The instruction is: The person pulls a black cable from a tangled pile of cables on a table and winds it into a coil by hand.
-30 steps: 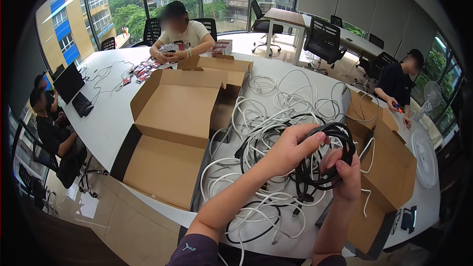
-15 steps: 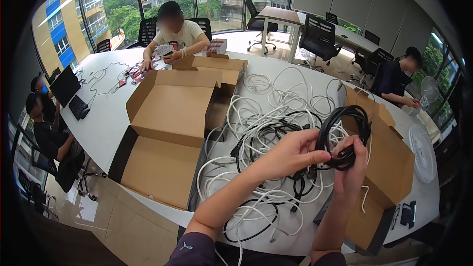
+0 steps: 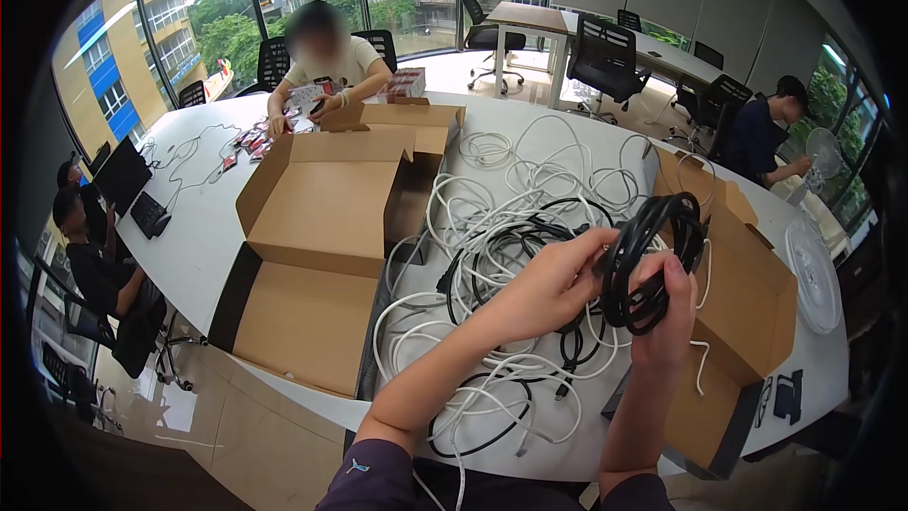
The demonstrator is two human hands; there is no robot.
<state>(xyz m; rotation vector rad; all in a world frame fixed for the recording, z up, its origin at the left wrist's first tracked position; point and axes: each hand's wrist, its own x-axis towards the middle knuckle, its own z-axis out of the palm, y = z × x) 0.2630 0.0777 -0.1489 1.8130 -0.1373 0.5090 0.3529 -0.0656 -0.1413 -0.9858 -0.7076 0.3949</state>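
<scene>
Over the cable pile's (image 3: 501, 255) right side, black cable coil (image 3: 619, 284), held in both hands. Left hand (image 3: 566, 286) closed on coil's left edge; right hand (image 3: 665, 308) clamped on its lower right, fingers partly inside loop. Open cardboard box (image 3: 742, 293) right of pile.

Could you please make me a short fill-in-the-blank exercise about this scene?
The left hand and right hand hold a coil of ____ cable.
Most of the loose cables on the table are ____ in colour.
The cardboard boxes are ____, not closed.
The fan stands toward the ____ side of the picture.

Missing words: black; white; open; right.
</scene>
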